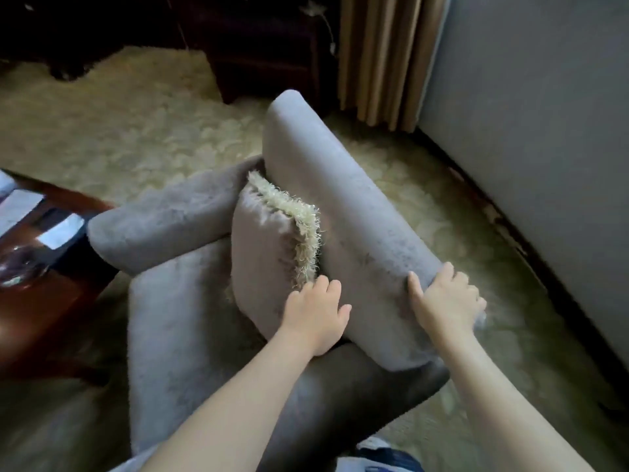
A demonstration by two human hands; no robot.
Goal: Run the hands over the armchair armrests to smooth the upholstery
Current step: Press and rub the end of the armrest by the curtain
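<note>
**Both hands on the grey armchair**

Now, head view: we look down on a grey velvety armchair; its padded upholstery shows faint streaks. Our right hand curls loosely over the near end of one long grey armrest, thumb on top. Our left hand lies flat, fingers spread, touching a fringed grey cushion beside that armrest.

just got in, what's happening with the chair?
A person is leaning over a grey armchair and working its upholstery bare-handed. The right hand is wrapped over the near end of one padded armrest. The left hand lies flat beside it, against a fringed cushion propped on the seat. The other armrest is untouched.
</note>
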